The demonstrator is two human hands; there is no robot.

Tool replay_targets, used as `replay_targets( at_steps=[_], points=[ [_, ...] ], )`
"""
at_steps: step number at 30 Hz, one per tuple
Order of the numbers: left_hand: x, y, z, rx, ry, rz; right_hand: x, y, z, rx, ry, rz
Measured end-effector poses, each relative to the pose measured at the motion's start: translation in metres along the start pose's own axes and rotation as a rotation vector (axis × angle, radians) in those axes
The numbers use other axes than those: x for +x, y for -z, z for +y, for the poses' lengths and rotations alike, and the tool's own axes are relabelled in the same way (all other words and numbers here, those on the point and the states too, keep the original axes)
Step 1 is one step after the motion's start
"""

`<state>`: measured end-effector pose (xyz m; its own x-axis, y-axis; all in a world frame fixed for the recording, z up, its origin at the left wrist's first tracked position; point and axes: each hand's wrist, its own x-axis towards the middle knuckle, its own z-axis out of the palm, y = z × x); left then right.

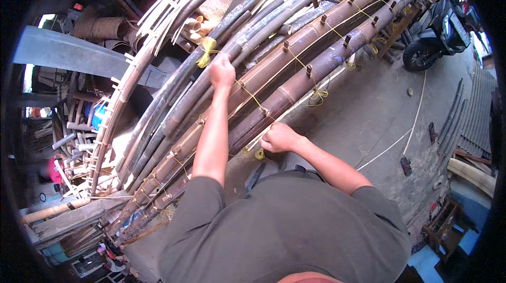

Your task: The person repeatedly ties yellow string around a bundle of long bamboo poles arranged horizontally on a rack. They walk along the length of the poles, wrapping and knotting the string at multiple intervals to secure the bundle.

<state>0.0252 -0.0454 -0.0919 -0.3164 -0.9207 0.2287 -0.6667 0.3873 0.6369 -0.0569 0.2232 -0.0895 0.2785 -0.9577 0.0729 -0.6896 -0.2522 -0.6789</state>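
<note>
Two long brown bamboo poles point(292, 90) lie side by side in front of me, with short dark pegs standing up along them. Thin yellow string point(254, 97) crosses both poles between my hands. My left hand point(222, 73) is closed on the string beyond the far pole, and a looped yellow bundle point(206, 52) hangs beside its fingers. At the near pole's edge, my right hand point(280, 138) is closed in a fist on the string. A small yellow tuft point(259, 154) shows just below it. The fingertips of both hands are partly hidden.
Dark bamboo poles point(263, 25) are stacked beyond the work. A curved frame with pale slats point(118, 96) rises at left. On the floor at right are a motorbike point(443, 32), a white cord point(421, 105) and corrugated sheets point(478, 117). More string loops point(318, 95) hang along the near pole.
</note>
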Motion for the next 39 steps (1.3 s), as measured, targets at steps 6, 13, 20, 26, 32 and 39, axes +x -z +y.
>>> replay_targets(
  at_steps=[6, 13, 20, 26, 32, 39],
  points=[
    [0.001, 0.011, 0.064, -0.142, -0.191, 0.079, -0.001, -0.009, -0.006, -0.029, -0.158, 0.083],
    [-0.003, -0.007, 0.005, 0.115, 0.126, -0.170, 0.013, -0.045, -0.042, -0.137, -0.210, 0.185],
    [-0.035, 0.089, -0.033, 0.136, -0.151, -0.240, -0.001, -0.086, -0.116, 0.325, -0.336, 0.226],
    [-0.165, 0.163, -0.101, 0.024, -0.061, -0.625, 0.027, -0.126, -0.131, 2.090, -0.552, 0.707],
    [-0.208, 0.115, -0.121, 0.060, 0.003, -0.213, 0.157, -0.076, -0.193, 0.828, -0.037, 0.825],
    [-0.200, 0.137, -0.081, 0.085, 0.099, -0.259, 0.228, -0.020, -0.096, 0.083, -0.446, -0.285]
  ],
)
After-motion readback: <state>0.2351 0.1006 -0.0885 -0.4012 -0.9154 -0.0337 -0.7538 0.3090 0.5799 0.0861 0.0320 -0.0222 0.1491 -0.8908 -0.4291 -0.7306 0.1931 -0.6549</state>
